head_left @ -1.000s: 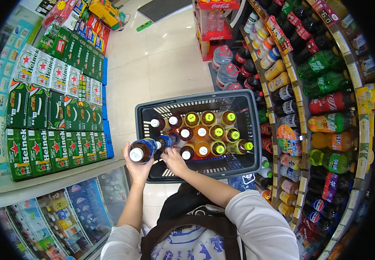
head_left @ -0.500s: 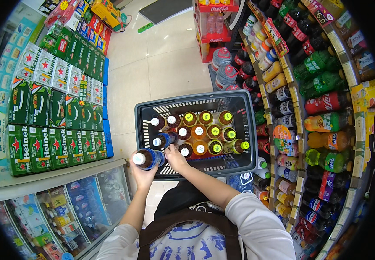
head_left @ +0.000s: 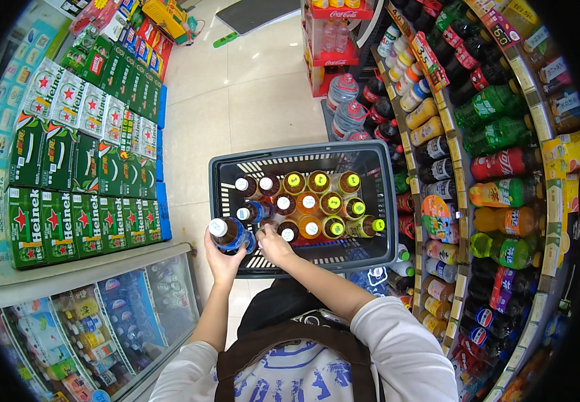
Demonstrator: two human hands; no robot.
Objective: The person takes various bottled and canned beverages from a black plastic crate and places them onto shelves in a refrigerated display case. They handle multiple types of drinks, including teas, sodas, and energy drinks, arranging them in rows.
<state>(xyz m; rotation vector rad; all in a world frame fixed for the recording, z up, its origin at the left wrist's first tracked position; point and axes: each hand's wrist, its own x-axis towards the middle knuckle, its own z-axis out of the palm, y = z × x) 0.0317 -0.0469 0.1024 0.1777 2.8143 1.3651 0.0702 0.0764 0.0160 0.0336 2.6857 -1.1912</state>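
A dark drink bottle (head_left: 238,236) with a white cap and blue label is in my left hand (head_left: 224,264), whose fingers wrap round it. The bottle leans over the near left corner of a dark grey shopping basket (head_left: 303,272). Over the basket's near side, my right hand (head_left: 278,248) has its fingers curled together; what they hold, if anything, I cannot make out. Several capped bottles stand in the basket, some with white caps, others with yellow-green caps (head_left: 295,179). Beside my hands is a blue-labelled bottle (head_left: 252,212) in the left row.
Stacked green beer cartons (head_left: 69,221) rise at the left, above a glass-topped cooler (head_left: 89,278). Shelves of drink bottles (head_left: 504,177) line the right side. Large water bottles (head_left: 349,117) and a red display rack (head_left: 333,40) stand beyond the basket on the tiled floor (head_left: 196,120).
My left hand has raised the bottle slightly, away from me. The right hand stays at the basket's near side, its fingers shifted a little.
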